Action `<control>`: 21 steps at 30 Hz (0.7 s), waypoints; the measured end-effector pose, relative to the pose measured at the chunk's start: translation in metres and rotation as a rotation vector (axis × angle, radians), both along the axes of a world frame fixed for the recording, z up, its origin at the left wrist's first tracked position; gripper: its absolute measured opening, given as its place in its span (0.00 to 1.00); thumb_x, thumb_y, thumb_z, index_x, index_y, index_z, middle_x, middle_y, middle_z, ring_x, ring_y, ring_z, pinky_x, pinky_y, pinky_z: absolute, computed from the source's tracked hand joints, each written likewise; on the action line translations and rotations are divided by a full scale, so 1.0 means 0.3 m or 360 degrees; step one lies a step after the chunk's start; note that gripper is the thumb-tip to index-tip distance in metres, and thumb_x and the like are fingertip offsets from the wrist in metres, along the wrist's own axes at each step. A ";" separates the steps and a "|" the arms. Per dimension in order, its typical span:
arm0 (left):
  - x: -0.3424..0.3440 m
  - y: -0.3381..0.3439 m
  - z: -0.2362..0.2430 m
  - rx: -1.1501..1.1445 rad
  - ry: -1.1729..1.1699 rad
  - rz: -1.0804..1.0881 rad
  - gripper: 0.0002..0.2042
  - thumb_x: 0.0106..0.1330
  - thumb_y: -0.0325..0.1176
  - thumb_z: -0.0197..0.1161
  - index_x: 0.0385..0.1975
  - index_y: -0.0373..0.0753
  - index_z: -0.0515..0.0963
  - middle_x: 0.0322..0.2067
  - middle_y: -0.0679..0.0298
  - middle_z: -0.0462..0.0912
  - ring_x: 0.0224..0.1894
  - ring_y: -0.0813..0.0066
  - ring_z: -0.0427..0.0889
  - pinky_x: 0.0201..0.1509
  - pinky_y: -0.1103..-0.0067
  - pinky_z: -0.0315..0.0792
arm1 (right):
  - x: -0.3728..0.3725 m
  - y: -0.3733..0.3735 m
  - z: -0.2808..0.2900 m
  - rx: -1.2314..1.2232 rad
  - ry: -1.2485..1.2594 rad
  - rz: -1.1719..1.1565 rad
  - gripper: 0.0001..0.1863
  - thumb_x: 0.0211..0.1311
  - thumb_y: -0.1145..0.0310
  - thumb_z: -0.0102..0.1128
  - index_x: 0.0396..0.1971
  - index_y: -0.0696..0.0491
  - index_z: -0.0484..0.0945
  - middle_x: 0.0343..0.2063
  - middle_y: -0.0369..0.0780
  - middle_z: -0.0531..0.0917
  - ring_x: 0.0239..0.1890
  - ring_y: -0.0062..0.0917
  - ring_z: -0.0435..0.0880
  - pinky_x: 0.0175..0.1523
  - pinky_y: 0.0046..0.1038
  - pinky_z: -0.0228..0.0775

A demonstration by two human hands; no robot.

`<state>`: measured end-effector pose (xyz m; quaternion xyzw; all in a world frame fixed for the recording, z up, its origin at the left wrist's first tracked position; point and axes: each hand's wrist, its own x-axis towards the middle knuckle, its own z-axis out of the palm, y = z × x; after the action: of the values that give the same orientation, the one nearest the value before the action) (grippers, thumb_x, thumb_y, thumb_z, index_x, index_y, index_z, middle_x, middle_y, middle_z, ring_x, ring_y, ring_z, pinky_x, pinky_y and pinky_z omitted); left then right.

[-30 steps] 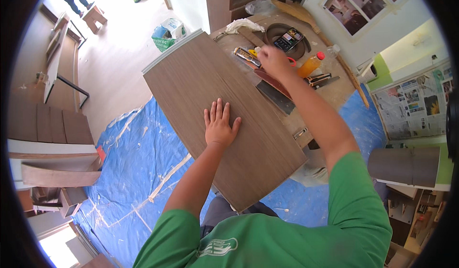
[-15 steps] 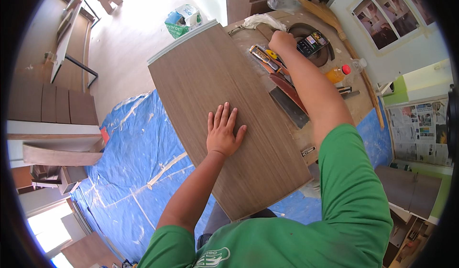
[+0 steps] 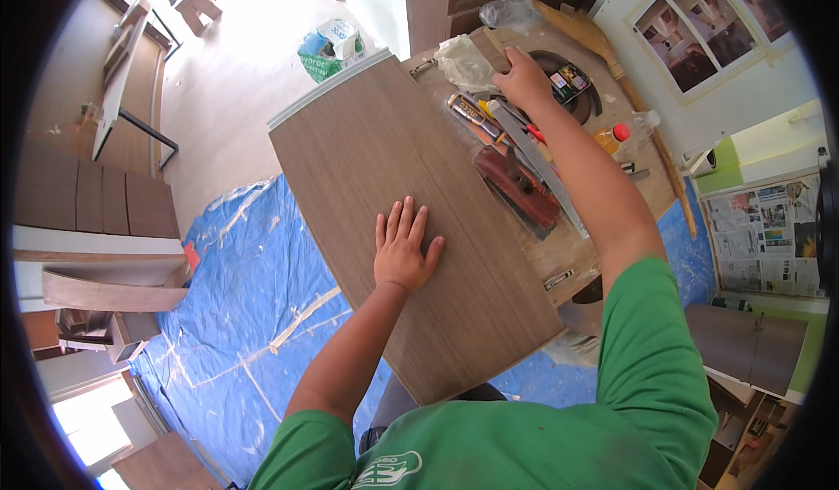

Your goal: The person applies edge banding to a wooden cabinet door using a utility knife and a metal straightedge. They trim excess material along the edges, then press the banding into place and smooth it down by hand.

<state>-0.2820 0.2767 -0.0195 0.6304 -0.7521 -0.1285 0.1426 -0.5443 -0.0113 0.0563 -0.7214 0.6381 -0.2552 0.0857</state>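
**Panel on the tabletop, tools to its right**

A long wooden panel (image 3: 411, 219) lies slantwise across the tabletop (image 3: 559, 254), its near end overhanging toward the person. The left hand (image 3: 402, 250) rests flat on the panel's middle. To the right of the panel, on the tabletop, lie a hand plane (image 3: 517, 189), a metal straightedge (image 3: 546, 175) just beside it and a utility knife (image 3: 472, 116) farther back. The right hand (image 3: 522, 77) sits at the far end of these tools, near a bottle (image 3: 625, 132). A plastic sheet (image 3: 236, 306) covers the floor left of and below the panel; a bag (image 3: 328, 48) stands on the floor beyond the panel's far corner.
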 end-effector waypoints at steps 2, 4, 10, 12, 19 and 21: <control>-0.001 0.000 0.005 0.0005 -0.0002 0.0002 0.31 0.72 0.54 0.54 0.71 0.46 0.66 0.76 0.59 0.58 0.79 0.61 0.51 0.82 0.60 0.39 | 0.000 0.025 0.039 -0.0155 -0.0138 0.0027 0.27 0.53 0.62 0.65 0.53 0.57 0.75 0.48 0.52 0.83 0.52 0.49 0.82 0.57 0.43 0.74; 0.001 0.003 0.011 0.0004 -0.0003 -0.0001 0.31 0.72 0.54 0.54 0.71 0.46 0.66 0.76 0.59 0.58 0.79 0.61 0.51 0.82 0.60 0.39 | -0.001 0.070 0.094 -0.0287 -0.0315 0.0058 0.28 0.54 0.63 0.65 0.55 0.58 0.75 0.47 0.53 0.83 0.52 0.49 0.82 0.56 0.42 0.74; 0.006 0.007 0.014 0.0007 0.0010 -0.0011 0.31 0.72 0.54 0.53 0.72 0.45 0.66 0.76 0.58 0.57 0.79 0.60 0.50 0.82 0.60 0.39 | 0.019 0.275 0.338 -0.0220 -0.0814 0.0254 0.24 0.54 0.67 0.68 0.52 0.58 0.77 0.45 0.51 0.84 0.48 0.44 0.84 0.55 0.36 0.75; 0.001 0.001 0.018 -0.0013 0.0023 -0.0015 0.31 0.72 0.53 0.54 0.71 0.44 0.66 0.76 0.58 0.58 0.79 0.60 0.51 0.82 0.60 0.39 | 0.029 0.371 0.423 -0.0277 -0.0873 0.0269 0.22 0.53 0.68 0.69 0.49 0.57 0.78 0.43 0.50 0.84 0.45 0.40 0.85 0.51 0.34 0.76; 0.034 0.018 -0.057 -0.0197 -0.0043 -0.0061 0.32 0.73 0.54 0.53 0.71 0.43 0.66 0.75 0.55 0.60 0.79 0.58 0.53 0.81 0.56 0.42 | -0.005 0.757 0.664 -0.0736 -0.0330 -0.0048 0.16 0.58 0.70 0.72 0.45 0.57 0.80 0.37 0.37 0.87 0.39 0.19 0.84 0.42 0.28 0.76; 0.038 0.022 -0.045 -0.0144 -0.0088 -0.0034 0.32 0.73 0.56 0.52 0.72 0.43 0.66 0.75 0.55 0.60 0.79 0.58 0.52 0.81 0.58 0.41 | -0.054 0.860 0.709 -0.0683 -0.0600 0.0325 0.25 0.59 0.65 0.73 0.53 0.55 0.74 0.37 0.37 0.84 0.39 0.20 0.82 0.45 0.28 0.76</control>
<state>-0.2706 0.2832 -0.0329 0.6185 -0.7675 -0.0784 0.1489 -0.5606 0.2466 0.2690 -0.7233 0.4665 -0.5038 0.0734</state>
